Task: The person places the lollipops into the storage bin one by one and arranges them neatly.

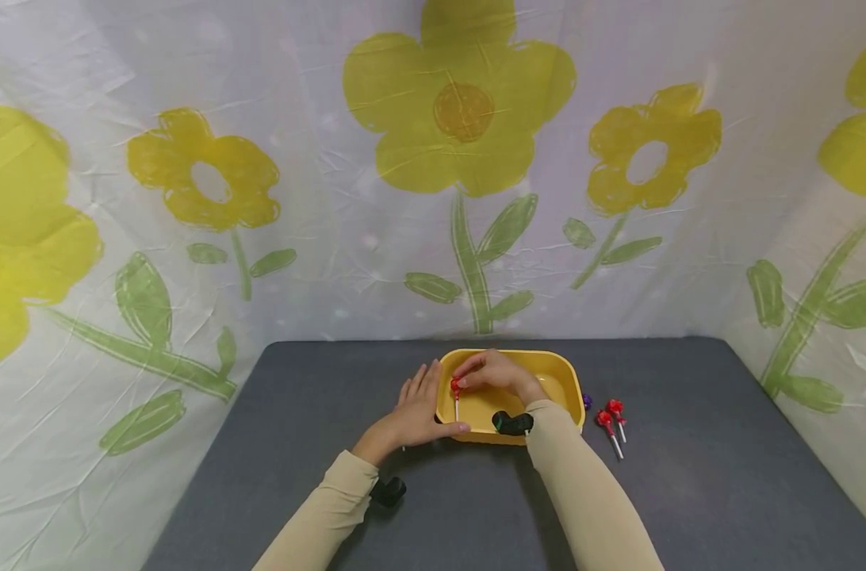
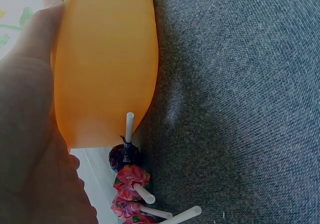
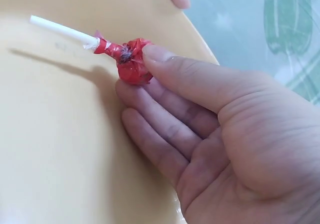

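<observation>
A yellow plastic bin [image 1: 561, 379] stands toward the table's far edge. My left hand [image 1: 413, 415] rests against its left end, fingers straight, the thumb along the front rim. My right hand [image 1: 500, 374] reaches over the bin and pinches a red-wrapped lollipop [image 3: 134, 66] by its candy head between thumb and fingers. Its white stick points toward the bin's front, close over the bottom. In the left wrist view, a dark-wrapped lollipop [image 2: 123, 156] and several red ones, such as this red lollipop [image 2: 131, 181], lie by the bin's left end, mostly hidden by my hand in the head view.
Two red lollipops, a nearer one [image 1: 608, 428] and a farther one [image 1: 616, 409], lie right of the bin. A purple lollipop [image 1: 586, 401] sits against its right side. Behind the dark grey table [image 1: 690, 476] hangs a flowered cloth [image 1: 319, 238].
</observation>
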`<action>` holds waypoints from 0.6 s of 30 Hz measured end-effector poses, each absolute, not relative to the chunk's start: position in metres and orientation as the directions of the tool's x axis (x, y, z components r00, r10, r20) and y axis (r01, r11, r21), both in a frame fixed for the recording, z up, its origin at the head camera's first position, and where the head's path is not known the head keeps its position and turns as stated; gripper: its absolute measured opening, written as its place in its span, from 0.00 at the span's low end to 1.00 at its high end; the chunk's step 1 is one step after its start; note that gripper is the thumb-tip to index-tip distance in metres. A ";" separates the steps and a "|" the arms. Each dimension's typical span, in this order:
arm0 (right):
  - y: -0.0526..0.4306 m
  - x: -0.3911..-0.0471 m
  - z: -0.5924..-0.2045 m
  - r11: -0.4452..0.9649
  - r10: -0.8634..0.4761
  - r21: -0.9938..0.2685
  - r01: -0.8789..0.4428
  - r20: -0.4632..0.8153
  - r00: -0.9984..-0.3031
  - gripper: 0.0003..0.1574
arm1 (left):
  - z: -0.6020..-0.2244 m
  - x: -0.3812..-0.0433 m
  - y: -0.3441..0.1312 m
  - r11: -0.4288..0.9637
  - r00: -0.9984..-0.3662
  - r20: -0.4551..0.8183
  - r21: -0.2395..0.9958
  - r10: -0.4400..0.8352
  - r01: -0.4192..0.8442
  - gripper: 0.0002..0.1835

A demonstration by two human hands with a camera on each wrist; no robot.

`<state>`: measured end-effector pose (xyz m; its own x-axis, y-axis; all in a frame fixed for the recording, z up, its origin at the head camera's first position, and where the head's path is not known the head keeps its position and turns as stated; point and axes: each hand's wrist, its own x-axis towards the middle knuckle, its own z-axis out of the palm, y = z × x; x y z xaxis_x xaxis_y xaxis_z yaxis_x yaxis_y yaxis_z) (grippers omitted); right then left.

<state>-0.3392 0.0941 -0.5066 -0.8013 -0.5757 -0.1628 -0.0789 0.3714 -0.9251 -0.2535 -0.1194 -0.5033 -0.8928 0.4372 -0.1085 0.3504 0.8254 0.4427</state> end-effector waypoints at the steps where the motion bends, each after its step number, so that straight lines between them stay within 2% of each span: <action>1: 0.093 -0.339 -0.507 0.374 -0.574 -0.924 -0.079 -0.163 -0.803 0.17 | -0.503 -0.254 -0.119 0.828 -0.893 -0.112 0.440 0.436 0.348 0.69; 18: 0.084 -0.337 -0.509 0.385 -0.555 -0.919 -0.089 -0.154 -0.818 0.15 | -0.504 -0.253 -0.120 0.811 -0.887 -0.093 0.458 0.452 0.365 0.68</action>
<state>-0.3369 0.0842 -0.5093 -0.8177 -0.5548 -0.1537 -0.0886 0.3851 -0.9186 -0.2531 -0.1202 -0.5036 -0.8872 0.4519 -0.0933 0.3648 0.8108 0.4577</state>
